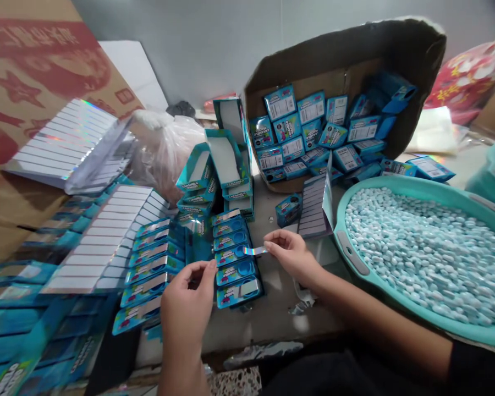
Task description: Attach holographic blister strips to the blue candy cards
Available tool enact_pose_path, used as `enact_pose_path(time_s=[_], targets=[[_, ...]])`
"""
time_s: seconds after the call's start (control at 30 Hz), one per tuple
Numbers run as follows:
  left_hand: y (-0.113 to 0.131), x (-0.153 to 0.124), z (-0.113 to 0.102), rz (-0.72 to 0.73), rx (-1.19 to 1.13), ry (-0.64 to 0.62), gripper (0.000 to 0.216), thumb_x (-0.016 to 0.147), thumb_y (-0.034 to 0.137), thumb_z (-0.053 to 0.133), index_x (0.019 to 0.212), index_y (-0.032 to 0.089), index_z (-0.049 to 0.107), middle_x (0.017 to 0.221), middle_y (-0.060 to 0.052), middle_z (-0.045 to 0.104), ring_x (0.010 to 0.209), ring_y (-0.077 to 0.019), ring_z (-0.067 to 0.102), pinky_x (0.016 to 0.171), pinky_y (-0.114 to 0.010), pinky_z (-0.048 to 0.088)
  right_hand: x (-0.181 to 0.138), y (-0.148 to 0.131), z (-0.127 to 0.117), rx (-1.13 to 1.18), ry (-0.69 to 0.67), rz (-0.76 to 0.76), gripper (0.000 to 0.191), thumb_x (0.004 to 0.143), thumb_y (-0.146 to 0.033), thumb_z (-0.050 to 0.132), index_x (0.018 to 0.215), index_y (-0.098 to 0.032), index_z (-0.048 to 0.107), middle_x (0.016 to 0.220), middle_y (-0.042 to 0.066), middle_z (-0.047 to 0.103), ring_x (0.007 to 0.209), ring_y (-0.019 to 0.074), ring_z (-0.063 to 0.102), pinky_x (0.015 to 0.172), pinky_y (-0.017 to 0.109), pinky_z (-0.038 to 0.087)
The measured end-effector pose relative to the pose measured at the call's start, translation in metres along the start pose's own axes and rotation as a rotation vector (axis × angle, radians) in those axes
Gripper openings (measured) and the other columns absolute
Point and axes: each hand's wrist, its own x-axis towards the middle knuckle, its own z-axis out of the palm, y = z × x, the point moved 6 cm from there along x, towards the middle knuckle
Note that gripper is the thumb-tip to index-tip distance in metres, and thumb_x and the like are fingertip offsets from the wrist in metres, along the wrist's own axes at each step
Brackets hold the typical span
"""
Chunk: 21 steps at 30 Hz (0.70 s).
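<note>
My right hand [291, 254] pinches a small shiny holographic sticker strip [254, 251] between thumb and forefinger, just above a row of several flat blue packets [236, 258] laid on the table. My left hand [188, 308] hovers at the near end of that row with fingers curled together; something small and pale shows between them, but I cannot tell what. A sheet of sticker strips [313, 208] leans against the teal basin [350, 258] right beside my right hand.
The teal basin holds many pale blue candies [429, 253]. A tipped cardboard box [346, 60] at the back holds several filled blue packets. Open blue trays [225, 165] are stacked in the middle. Holographic sticker sheets [70, 143] and flat blue packets [25, 330] lie at left.
</note>
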Motion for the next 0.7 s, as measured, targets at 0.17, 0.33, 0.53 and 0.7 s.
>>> enact_pose_path(time_s=[0.17,0.33,0.53,0.7], targets=[[0.015,-0.014,0.016,-0.036,-0.257,-0.186,0.06,0.079,0.07,0.064,0.106,0.017,0.071,0.099,-0.01,0.073,0.085,-0.0221,0.067,0.07,-0.028,0.053,-0.017,-0.024,0.011,0.006,-0.168,-0.069,0.032,0.078,-0.044,0.074,0.094,-0.018,0.066,0.082,0.003,0.066,0.074,0.015,0.061,0.069,0.028,0.05],[0.029,-0.024,0.031,-0.101,-0.354,-0.396,0.072,0.074,0.071,0.069,0.118,0.014,0.068,0.103,-0.013,0.073,0.084,-0.0227,0.067,0.065,-0.028,0.055,-0.022,-0.024,0.023,0.052,-0.268,-0.098,0.03,0.081,-0.044,0.075,0.094,-0.018,0.068,0.082,0.003,0.068,0.074,0.0146,0.061,0.069,0.028,0.05],[0.031,-0.023,0.023,-0.047,-0.383,-0.319,0.04,0.077,0.05,0.075,0.096,0.015,0.069,0.081,-0.005,0.069,0.075,-0.0173,0.064,0.067,-0.025,0.053,-0.024,-0.031,0.03,0.064,-0.348,-0.138,0.026,0.083,-0.04,0.072,0.096,-0.018,0.067,0.087,0.003,0.068,0.08,0.0164,0.063,0.074,0.03,0.051],[0.029,-0.009,0.019,-0.029,-0.229,-0.261,0.048,0.073,0.049,0.076,0.105,0.017,0.062,0.079,-0.004,0.067,0.071,-0.0162,0.062,0.059,-0.022,0.048,-0.017,-0.022,0.03,-0.04,-0.351,-0.113,0.021,0.084,-0.032,0.066,0.097,-0.017,0.064,0.084,0.003,0.065,0.077,0.0154,0.06,0.069,0.028,0.047]])
